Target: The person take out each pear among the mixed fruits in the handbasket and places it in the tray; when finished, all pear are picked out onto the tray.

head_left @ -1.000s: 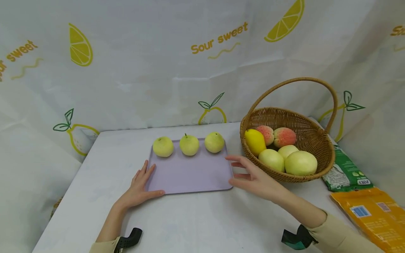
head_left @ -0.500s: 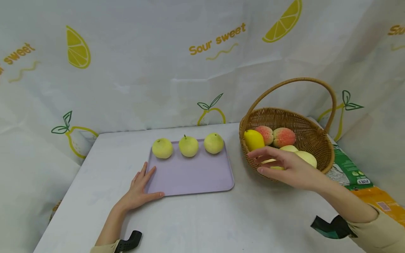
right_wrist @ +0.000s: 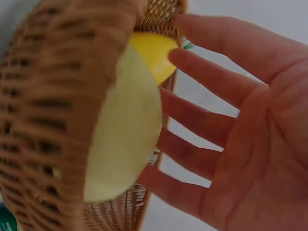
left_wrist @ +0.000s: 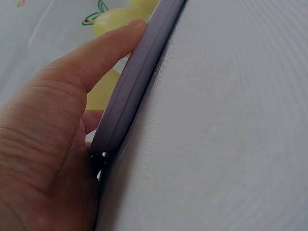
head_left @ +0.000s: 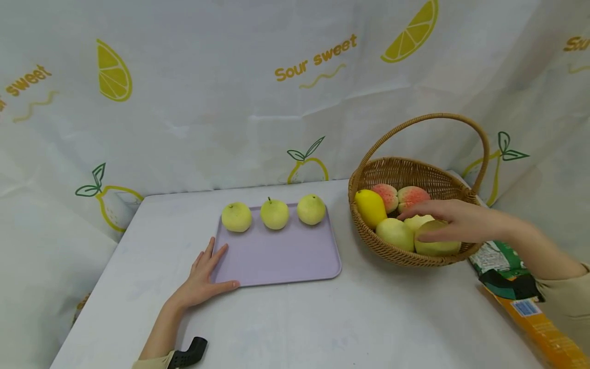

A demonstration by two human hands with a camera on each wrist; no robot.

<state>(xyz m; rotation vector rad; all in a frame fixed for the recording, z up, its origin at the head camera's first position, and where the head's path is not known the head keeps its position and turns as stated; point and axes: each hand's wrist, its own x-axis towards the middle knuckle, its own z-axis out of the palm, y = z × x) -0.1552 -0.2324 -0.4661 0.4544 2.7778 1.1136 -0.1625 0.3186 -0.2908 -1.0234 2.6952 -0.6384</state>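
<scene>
My left hand (head_left: 198, 282) rests at the near left corner of a lilac tray (head_left: 286, 261), fingers spread along its left side and thumb on its front edge. In the left wrist view the thumb lies on the tray's rim (left_wrist: 130, 91). Three round yellow-green fruits (head_left: 275, 213) stand in a row along the tray's back. Over the wicker basket (head_left: 392, 256), my right hand (head_left: 465, 220) hovers with its fingers apart, palm down above a large pale green fruit (head_left: 435, 247). In the right wrist view the fingertips are close to that fruit (right_wrist: 130, 130); whether they touch is unclear.
Also in the basket are a yellow fruit (head_left: 371, 207), two peaches (head_left: 384, 195) and more pale green fruit (head_left: 395, 234). The basket's tall handle (head_left: 442, 115) arches over it. Green (head_left: 495, 259) and orange (head_left: 539, 323) packets lie at the right. A printed cloth (head_left: 207, 102) hangs behind.
My right hand has left the tray's right side and moved right to above the basket. The left hand, tray and fruits stay where they were.
</scene>
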